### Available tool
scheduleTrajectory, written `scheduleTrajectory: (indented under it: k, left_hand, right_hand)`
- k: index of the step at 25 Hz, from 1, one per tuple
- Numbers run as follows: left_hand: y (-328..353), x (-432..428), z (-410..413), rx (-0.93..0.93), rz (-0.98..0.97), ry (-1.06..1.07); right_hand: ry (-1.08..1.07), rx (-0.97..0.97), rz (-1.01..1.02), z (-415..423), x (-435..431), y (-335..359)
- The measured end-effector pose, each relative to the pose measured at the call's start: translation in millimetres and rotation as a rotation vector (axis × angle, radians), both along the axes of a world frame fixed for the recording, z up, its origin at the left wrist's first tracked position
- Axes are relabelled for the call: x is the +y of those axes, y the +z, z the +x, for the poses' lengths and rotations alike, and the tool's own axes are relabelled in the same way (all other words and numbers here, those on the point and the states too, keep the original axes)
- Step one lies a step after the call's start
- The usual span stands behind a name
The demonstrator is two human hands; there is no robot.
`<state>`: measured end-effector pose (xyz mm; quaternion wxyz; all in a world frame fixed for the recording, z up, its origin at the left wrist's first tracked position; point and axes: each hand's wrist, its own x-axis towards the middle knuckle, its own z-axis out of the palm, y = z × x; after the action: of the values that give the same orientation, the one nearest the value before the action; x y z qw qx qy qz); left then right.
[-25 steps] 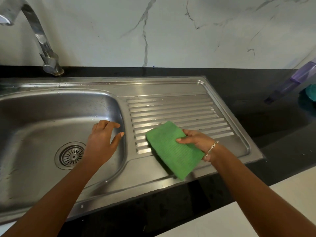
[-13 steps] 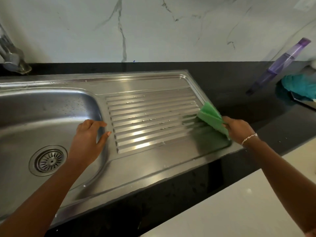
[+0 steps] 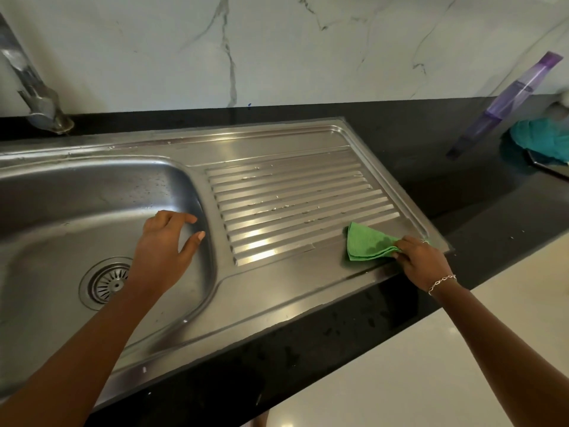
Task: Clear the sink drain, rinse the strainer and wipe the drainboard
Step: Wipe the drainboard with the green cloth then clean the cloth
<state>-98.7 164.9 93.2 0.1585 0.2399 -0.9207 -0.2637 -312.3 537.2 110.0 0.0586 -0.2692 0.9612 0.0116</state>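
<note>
- both forearms enter from the bottom edge, cut off by the frame. below the black counter front edge is pale floor.
- the left forearm crosses the near rim of the sink basin and covers the right edge of the strainer, which sits in the drain at the basin floor.
- the left hand hangs over the basin's right wall, fingers loosely curved and spread, holding nothing. i cannot tell if its fingertips touch the steel.
- the right hand, with a bracelet at the wrist, pinches a folded green cloth by its right end. the cloth lies on the near right corner of the drainboard, just inside the raised rim.
- the ribbed part of the drainboard between the two hands is open, with water drops on the middle ribs.
- beyond the right rim, bare counter runs to a leaning purple bottle and a teal cloth, cut by the right edge and blurred.
- far left, the faucet stands at the marble wall, its spout out of frame.
</note>
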Motion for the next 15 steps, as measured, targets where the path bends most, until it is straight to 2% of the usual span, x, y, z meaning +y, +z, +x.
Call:
scheduleTrajectory:
  k: [15]
  left_hand:
    - [5, -33, 54, 0.022, 0.039, 0.008]
  right_hand:
    - [0.292, -0.09, 0.026, 150, -133, 5]
